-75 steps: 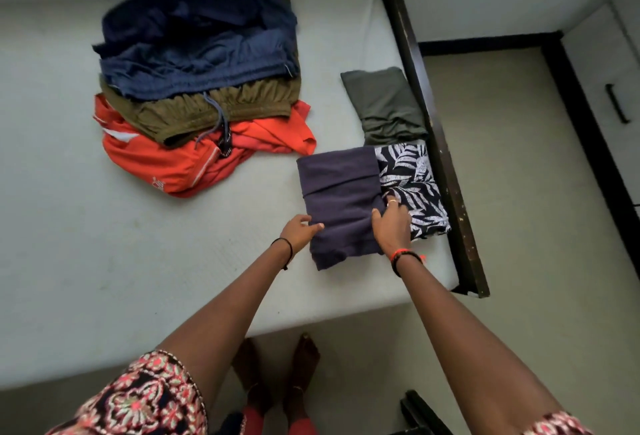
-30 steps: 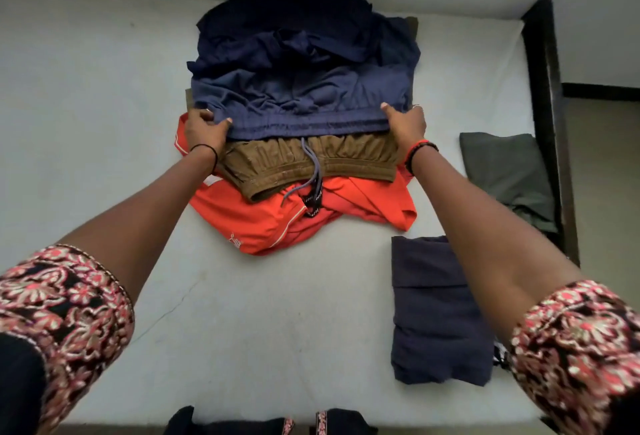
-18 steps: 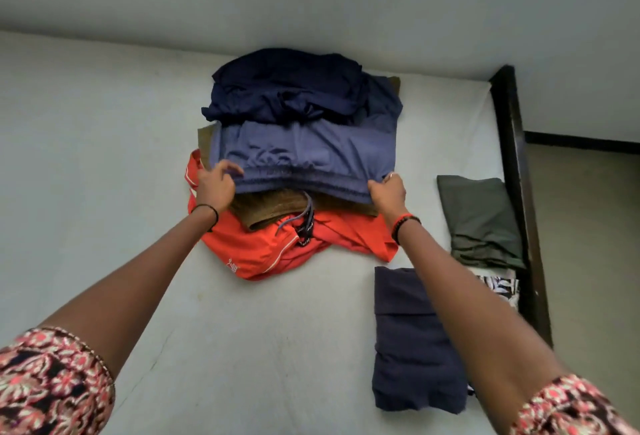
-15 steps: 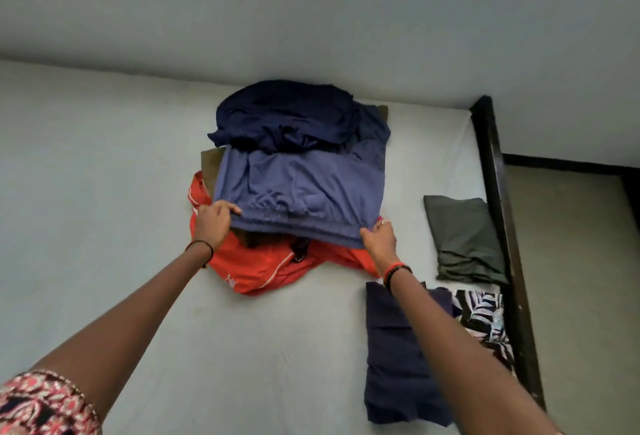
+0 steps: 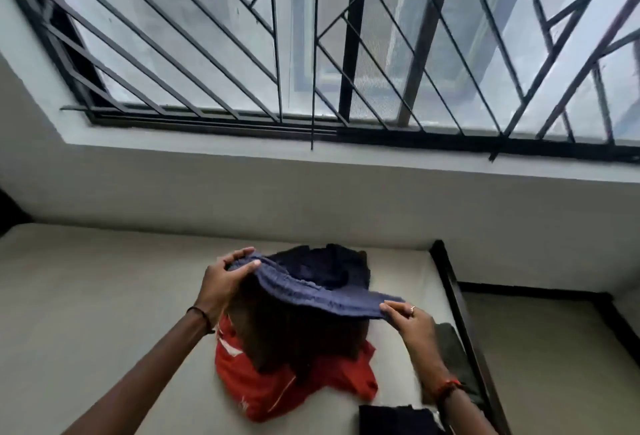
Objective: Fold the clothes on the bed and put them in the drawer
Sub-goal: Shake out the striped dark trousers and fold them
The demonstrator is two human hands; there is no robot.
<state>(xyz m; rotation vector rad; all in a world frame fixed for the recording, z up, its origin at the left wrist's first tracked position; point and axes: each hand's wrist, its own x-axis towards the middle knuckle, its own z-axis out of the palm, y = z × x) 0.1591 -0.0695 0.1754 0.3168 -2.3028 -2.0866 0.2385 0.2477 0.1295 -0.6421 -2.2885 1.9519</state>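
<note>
Blue shorts (image 5: 311, 291) hang lifted above the pile, held by the elastic waistband. My left hand (image 5: 225, 282) grips the waistband's left end and my right hand (image 5: 410, 320) pinches its right end. Below them lies an orange garment (image 5: 277, 389) on the white bed (image 5: 104, 296). A dark navy garment (image 5: 329, 261) sits behind the lifted shorts. A folded dark purple garment (image 5: 394, 420) shows at the bottom edge. A folded olive garment (image 5: 450, 348) lies right of my right hand, partly hidden by my wrist.
A dark wooden bed frame (image 5: 460, 313) runs along the bed's right side, with floor (image 5: 554, 365) beyond it. A barred window (image 5: 346, 36) fills the wall above the bed.
Both hands have raised the blue shorts off the pile by the waistband. The camera has tilted up, so the window is in view and the folded stack has dropped to the bottom edge.
</note>
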